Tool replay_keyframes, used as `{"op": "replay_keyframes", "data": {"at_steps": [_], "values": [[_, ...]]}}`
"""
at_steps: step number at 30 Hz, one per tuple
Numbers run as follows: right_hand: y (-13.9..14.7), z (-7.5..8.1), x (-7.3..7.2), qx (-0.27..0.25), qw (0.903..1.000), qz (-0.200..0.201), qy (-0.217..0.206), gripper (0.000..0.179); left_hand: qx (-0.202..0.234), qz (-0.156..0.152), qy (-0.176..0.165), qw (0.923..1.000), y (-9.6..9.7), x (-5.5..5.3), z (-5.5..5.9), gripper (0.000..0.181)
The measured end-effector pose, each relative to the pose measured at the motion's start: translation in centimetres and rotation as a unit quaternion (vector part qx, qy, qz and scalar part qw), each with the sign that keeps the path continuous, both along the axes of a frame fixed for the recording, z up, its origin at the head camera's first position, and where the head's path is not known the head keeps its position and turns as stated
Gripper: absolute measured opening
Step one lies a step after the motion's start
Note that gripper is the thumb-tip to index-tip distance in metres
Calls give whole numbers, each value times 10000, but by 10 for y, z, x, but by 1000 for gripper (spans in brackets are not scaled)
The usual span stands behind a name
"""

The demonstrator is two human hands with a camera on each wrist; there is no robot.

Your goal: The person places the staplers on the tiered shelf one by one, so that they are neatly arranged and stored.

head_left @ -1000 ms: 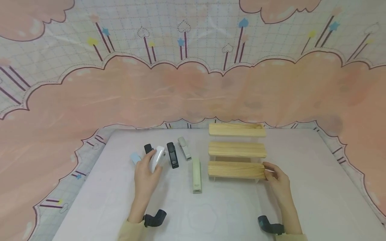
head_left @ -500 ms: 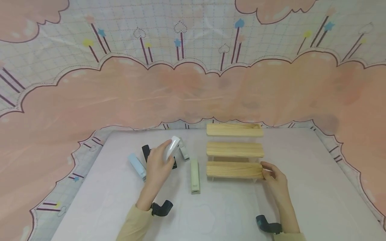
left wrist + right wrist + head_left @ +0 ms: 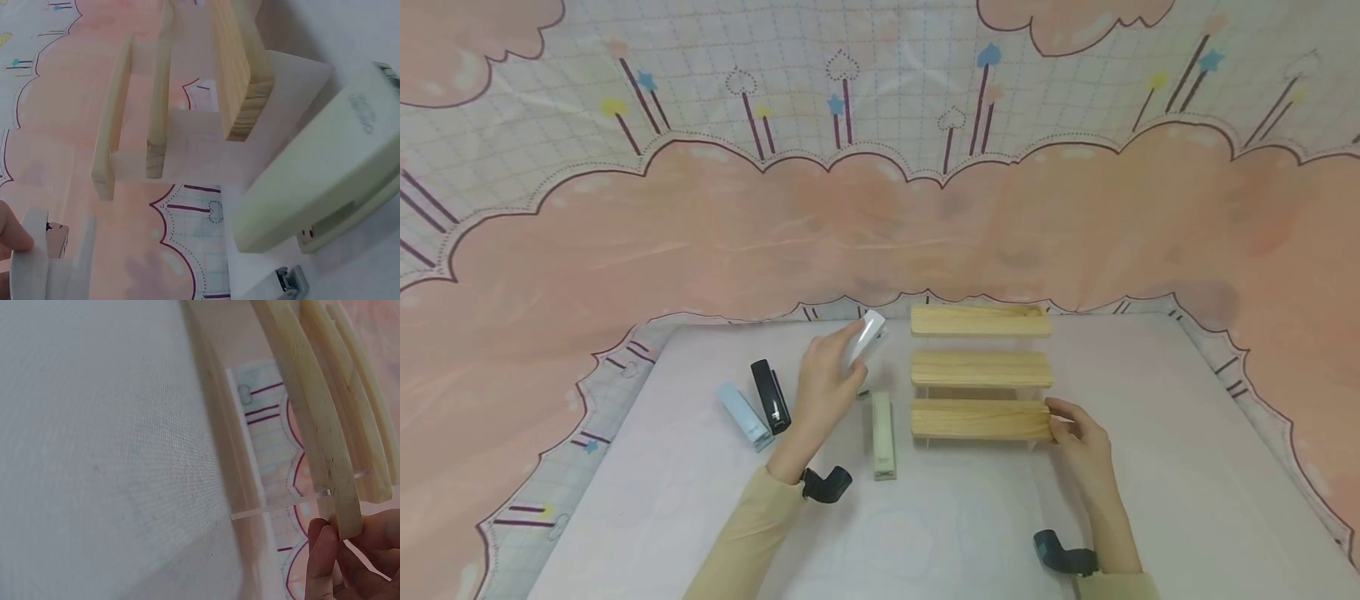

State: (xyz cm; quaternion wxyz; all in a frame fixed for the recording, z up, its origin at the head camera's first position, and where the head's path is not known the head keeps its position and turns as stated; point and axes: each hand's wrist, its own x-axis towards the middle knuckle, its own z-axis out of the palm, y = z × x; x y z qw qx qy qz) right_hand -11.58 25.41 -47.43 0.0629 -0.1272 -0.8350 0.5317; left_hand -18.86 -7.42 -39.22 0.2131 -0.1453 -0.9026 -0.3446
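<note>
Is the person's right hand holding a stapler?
No, the right hand is pinching the end of the lowest wooden shelf between thumb and fingers.

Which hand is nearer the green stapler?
Left. The left hand, holding the white stapler, is beyond and left of the green stapler; the right hand is farther off to its right, gripping the right end of the lowest shelf.

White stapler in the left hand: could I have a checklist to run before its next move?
1. White stapler gripped by left hand: ok.
2. Right hand holding the end of the bottom board: ok.
3. White stapler over the top board: not ok, it is left of it.
4. Pale green stapler apart from the bottom board: ok.
5. Light-blue stapler and black stapler not touching: cannot tell.
</note>
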Motion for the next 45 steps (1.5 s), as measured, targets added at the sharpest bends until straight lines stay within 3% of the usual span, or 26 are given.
{"op": "replay_keyframes", "data": {"at_steps": [6,15,24,30,45], "values": [[-1,1,-1,19,10000,20,-12,35,28,-359,90,9993,13,-11,8,52],[0,-1,-1,56,9999,-58,-71,35,-328,-988,381,9938,39,-26,16,49],[-1,-1,0,74,9999,-48,-99,35,-572,-1390,22,9886,64,-36,27,47],[-1,-1,0,43,9999,-60,-100,35,-580,-1674,-25,9842,82,-43,31,48],[0,-2,-1,28,10000,-16,-23,35,-692,-2112,-523,9736,127,-59,42,49]]}}
